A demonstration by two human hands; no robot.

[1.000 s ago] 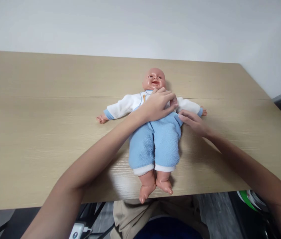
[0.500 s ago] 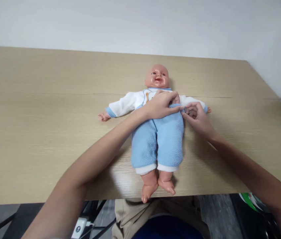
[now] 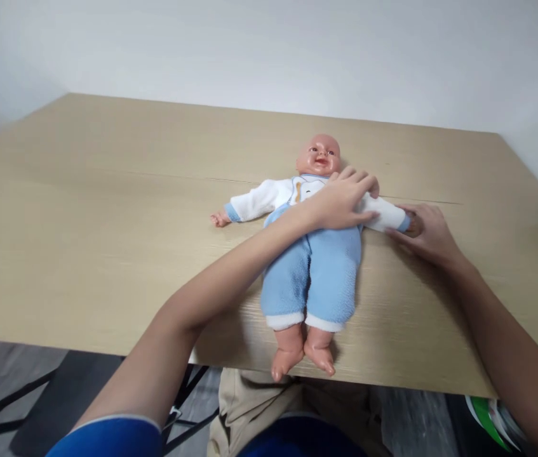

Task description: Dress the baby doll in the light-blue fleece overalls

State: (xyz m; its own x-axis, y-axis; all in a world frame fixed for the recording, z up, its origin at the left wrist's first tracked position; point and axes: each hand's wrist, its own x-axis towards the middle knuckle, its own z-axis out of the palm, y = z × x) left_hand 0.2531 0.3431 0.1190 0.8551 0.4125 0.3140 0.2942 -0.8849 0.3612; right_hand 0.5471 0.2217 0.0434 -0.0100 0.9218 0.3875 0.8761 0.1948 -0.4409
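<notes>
A baby doll (image 3: 319, 158) lies on its back, its bare feet reaching the table's near edge. It wears a white top with blue cuffs and fluffy light blue trousers (image 3: 330, 273) with white hems. Across the doll's chest, my left hand (image 3: 342, 200) has its fingers curved over the shoulder end of the white sleeve (image 3: 383, 212) on the right, thumb on the near side. At that sleeve's far end, my right hand (image 3: 428, 235) is closed around the doll's hand and blue cuff. The doll's other arm (image 3: 262, 198) lies stretched out to the left, untouched.
The doll rests on a wooden table (image 3: 107, 254) with a seam running across it. A pale wall stands behind. Below the near edge are a dark chair (image 3: 63, 400) on the left and a green and white item (image 3: 490, 419) on the right.
My right hand has left the trouser waist and moved right onto the doll's hand. My left hand has shifted from the waist and chest to the upper sleeve. The view has tilted slightly.
</notes>
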